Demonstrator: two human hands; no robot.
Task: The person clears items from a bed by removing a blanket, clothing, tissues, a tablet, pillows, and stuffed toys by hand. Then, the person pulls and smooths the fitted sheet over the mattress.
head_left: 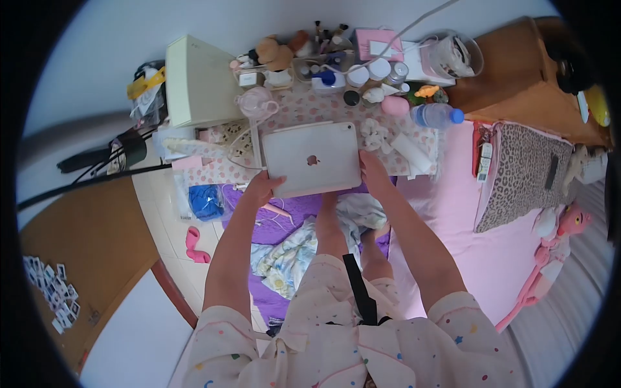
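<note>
A white tablet with an apple logo on its back is held level in front of me, over the front part of a cloth-covered desk. Its left edge is gripped by my left hand, with the thumb lying on the back. On the right edge, the fingers of my right hand are wrapped round the side. A white stylus lies along the tablet's far edge. Just right of the tablet are a white scrunchie and a white packet.
Bottles, jars and plush toys crowd the back of the desk. A blue-capped bottle lies at its right. A white cabinet stands back left. The pink bed is at the right; pink slippers are on the floor.
</note>
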